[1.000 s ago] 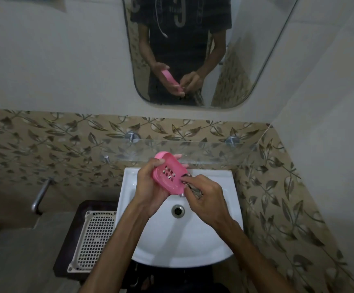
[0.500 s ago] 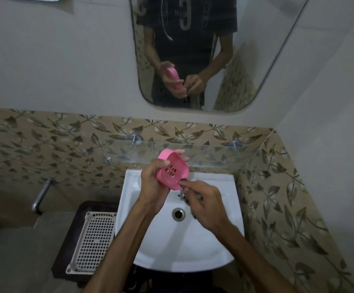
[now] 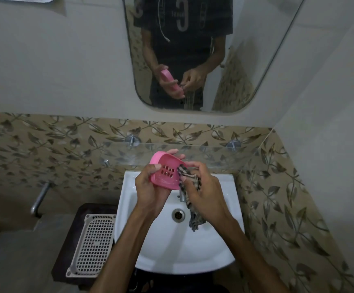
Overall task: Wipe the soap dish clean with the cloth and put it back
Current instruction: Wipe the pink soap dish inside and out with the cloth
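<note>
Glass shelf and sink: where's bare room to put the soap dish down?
The glass shelf shows bare glass to the right of the hands, below the right bracket. Its middle is crowded: the left hand holds the pink soap dish there, and the right hand presses the cloth into it. The front of the sink basin is bare between the forearms.

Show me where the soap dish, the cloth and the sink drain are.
soap dish [image 3: 166, 174]: head view, slotted inner floor.
cloth [image 3: 195, 218]: head view, part hanging below the right hand.
sink drain [image 3: 178, 215]: head view, metal ring in the basin.
</note>
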